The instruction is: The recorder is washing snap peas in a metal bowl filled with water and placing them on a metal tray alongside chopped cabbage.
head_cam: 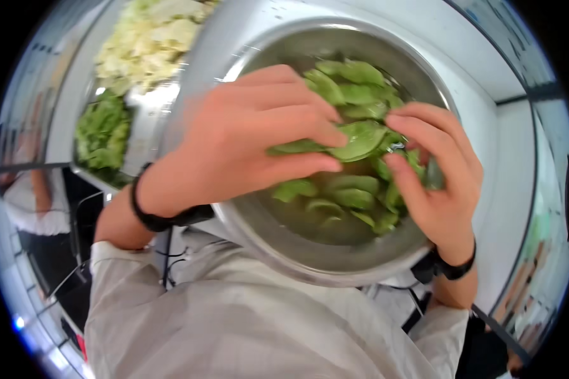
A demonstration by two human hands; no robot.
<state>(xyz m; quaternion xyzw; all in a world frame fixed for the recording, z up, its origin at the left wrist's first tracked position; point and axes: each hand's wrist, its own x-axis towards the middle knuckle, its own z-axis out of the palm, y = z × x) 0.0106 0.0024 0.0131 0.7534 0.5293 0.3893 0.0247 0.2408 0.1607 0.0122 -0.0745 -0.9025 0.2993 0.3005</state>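
A large round steel bowl (313, 265) holds murky liquid with many flat green pods (355, 194), which look like hyacinth beans, though blur leaves their kind unsure. My left hand (251, 132) reaches over the bowl from the left, its thumb and fingers closed around a green pod (360, 139) near the middle. At the bowl's right side, my right hand (436, 166) is curved above the pods, thumb and fingers apart. A small shiny thing lies between its fingertips; blur hides what it is and whether the hand grips it.
Left of the bowl stands a metal tray (147, 128) with chopped pale cabbage (142, 52) at the far end and green leafy vegetables (104, 132) nearer. A white raised wall (507, 189) borders the work surface at right. Another person (38, 199) is at the far left edge.
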